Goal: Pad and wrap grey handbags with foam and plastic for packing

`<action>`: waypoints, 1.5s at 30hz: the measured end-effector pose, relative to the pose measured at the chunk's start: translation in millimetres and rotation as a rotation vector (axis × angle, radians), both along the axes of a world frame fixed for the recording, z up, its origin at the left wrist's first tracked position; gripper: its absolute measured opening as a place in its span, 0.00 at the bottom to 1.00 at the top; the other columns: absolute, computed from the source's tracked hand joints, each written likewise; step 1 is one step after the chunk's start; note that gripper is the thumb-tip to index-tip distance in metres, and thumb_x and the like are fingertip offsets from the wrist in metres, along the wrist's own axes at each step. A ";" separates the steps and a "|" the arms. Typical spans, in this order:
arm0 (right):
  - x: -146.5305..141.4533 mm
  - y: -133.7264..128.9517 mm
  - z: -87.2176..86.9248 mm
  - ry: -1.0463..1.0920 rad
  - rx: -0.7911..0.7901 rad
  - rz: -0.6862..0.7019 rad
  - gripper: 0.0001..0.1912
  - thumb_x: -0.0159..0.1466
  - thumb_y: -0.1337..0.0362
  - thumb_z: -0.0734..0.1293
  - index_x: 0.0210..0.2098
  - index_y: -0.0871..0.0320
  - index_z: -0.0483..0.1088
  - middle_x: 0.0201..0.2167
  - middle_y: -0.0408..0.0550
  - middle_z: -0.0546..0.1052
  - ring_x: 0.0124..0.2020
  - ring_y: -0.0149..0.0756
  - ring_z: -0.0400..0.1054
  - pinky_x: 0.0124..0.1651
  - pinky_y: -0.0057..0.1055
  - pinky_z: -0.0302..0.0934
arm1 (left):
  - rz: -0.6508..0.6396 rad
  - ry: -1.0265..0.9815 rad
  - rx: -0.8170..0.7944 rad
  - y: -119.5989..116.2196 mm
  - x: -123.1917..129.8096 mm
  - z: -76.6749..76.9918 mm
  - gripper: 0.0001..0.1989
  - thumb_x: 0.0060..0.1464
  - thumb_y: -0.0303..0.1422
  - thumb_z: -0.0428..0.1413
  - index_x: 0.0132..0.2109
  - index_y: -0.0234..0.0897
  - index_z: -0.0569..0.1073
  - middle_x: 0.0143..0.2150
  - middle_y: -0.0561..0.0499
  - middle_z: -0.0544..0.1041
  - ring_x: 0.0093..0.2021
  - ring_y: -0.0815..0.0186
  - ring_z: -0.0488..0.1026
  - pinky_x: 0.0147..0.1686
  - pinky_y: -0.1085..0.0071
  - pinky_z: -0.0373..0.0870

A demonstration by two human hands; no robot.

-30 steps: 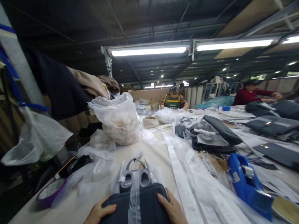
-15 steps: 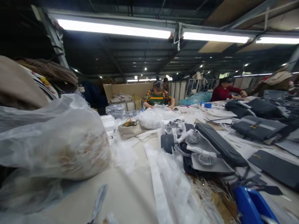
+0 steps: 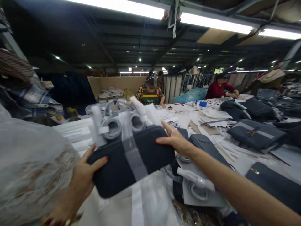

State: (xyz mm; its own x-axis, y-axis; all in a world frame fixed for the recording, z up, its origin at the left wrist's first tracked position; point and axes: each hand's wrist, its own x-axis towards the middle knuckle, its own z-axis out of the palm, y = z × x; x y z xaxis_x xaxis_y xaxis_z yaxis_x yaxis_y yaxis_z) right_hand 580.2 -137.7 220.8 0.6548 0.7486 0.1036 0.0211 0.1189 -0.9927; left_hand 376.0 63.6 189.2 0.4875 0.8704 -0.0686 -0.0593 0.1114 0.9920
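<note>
A dark navy bag (image 3: pixel 113 168) is held up above the table between both hands, tilted with its right end higher. A translucent strip (image 3: pixel 133 157) runs across its front. Coiled straps (image 3: pixel 112 128) in pale wrapping stick up behind its top edge. My left hand (image 3: pixel 82 174) is closed on the left end, thumb over the front. At the upper right corner, my right hand (image 3: pixel 175 139) grips the bag, thumb in front; the fingers behind are hidden. Below my right forearm, more dark bags (image 3: pixel 207 142) lie piled with wrapped coiled straps.
A big clear plastic bag (image 3: pixel 30 150) of scraps bulks at the left. White sheets and strips cover much of the table. Further dark bags (image 3: pixel 258 133) lie at the right. One co-worker (image 3: pixel 150 94) is across the table, another (image 3: pixel 217 89) farther right.
Both hands have come into view, gripping a dark bag that is now raised in front of me. The camera view has shifted somewhat. The blue container at lower right is no longer visible.
</note>
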 end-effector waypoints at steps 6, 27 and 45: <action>140.3 1.5 -2.7 -0.032 -0.019 0.042 0.35 0.35 0.73 0.73 0.44 0.55 0.66 0.28 0.36 0.77 0.30 0.33 0.71 0.37 0.29 0.66 | -0.125 -0.202 0.235 8.3 156.4 -13.2 0.50 0.28 0.30 0.68 0.62 0.35 0.59 0.52 0.47 0.70 0.47 0.62 0.71 0.48 0.70 0.69; 236.0 -29.7 -105.4 0.078 -0.606 0.100 0.20 0.34 0.75 0.74 0.26 0.59 0.69 0.26 0.44 0.78 0.29 0.37 0.72 0.35 0.31 0.66 | -0.402 0.114 0.086 -40.5 219.1 -149.3 0.30 0.37 0.37 0.64 0.49 0.34 0.67 0.43 0.45 0.77 0.42 0.58 0.74 0.44 0.61 0.70; 275.6 -48.2 -148.4 0.044 -0.491 -0.018 0.20 0.42 0.67 0.75 0.35 0.59 0.71 0.34 0.48 0.79 0.34 0.39 0.72 0.39 0.34 0.68 | -0.360 0.368 0.224 -52.5 265.3 -195.3 0.24 0.31 0.34 0.68 0.41 0.35 0.76 0.37 0.46 0.81 0.40 0.56 0.76 0.38 0.64 0.72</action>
